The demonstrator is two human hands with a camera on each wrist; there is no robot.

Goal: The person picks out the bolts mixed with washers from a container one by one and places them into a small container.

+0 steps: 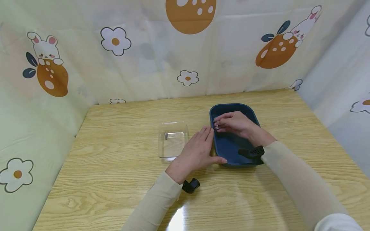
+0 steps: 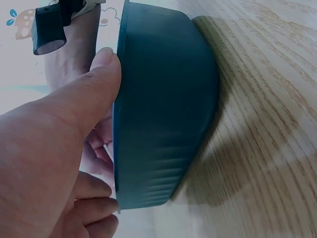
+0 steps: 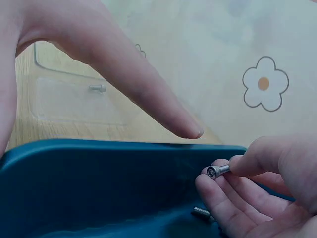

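Observation:
My right hand (image 1: pixel 237 124) pinches a small silver socket-head screw (image 3: pixel 217 171) between thumb and fingers, inside the dark blue bin (image 1: pixel 231 149) near its left wall. The screw's hollow knurled head faces the right wrist camera. Below those fingers, a second screw (image 3: pixel 201 213) shows low in the bin, partly hidden by the hand. My left hand (image 1: pixel 196 152) lies along the bin's left rim, fingers straight and thumb spread over the near corner. To its left stands a clear plastic box (image 1: pixel 161 146) holding another screw (image 1: pixel 166 136).
Both containers stand on a wood-grain table (image 1: pixel 115 160). A patterned curtain (image 1: pixel 150 64) hangs behind the table and along both sides. Each wrist carries a black camera mount, the left one (image 1: pixel 190 186) close over the tabletop.

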